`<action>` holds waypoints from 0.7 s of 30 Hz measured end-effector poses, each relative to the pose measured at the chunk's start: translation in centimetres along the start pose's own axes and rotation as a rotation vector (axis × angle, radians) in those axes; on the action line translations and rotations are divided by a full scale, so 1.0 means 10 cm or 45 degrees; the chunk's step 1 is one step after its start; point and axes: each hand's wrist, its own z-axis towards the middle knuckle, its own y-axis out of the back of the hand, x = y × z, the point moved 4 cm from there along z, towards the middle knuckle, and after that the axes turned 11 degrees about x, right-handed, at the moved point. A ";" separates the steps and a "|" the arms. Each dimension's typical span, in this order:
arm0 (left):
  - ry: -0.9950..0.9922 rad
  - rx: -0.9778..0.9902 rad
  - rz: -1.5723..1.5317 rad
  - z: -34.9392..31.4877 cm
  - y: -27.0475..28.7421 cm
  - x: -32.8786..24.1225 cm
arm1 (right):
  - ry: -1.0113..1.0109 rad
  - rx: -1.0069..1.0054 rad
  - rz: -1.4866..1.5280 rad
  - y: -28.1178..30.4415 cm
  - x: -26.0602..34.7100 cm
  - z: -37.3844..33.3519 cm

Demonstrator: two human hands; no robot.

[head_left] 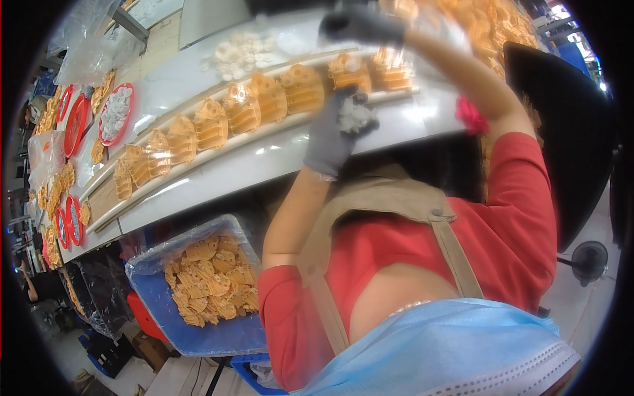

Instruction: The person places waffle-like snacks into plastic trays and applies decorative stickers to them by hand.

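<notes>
My left hand (330,129), in a grey glove, is closed around a clump of small white parts (356,116). It is at the near edge of a long rail track (257,135) on the bench. Along the track stands a row of orange-yellow moulded plastic pieces (242,109); the one nearest my left hand (348,71) has a whitish round part on it. My right hand (362,26), in a dark glove, reaches over the far side of the track. Motion smears its fingers, so whether it holds anything is hidden.
Loose white round parts (241,54) lie behind the track. At the left, a red tray (101,125) holds white parts, near other red trays (77,125). A blue bin (148,280) of orange-yellow pieces stands below the bench. More such pieces (492,30) are heaped at far right.
</notes>
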 end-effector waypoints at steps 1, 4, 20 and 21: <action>-0.006 -0.001 -0.002 -0.02 0.00 -0.02 | 0.005 0.004 -0.002 0.01 0.07 0.10; 0.021 -0.052 0.042 -0.08 0.00 -0.04 | -0.457 -0.040 -0.038 0.07 -0.01 0.32; -0.085 0.128 0.244 -0.16 0.19 -0.18 | -0.104 0.029 -0.691 -0.51 -0.30 0.94; -0.099 0.116 0.280 -0.17 0.19 -0.19 | -0.129 -0.060 -0.492 -0.50 -0.26 0.91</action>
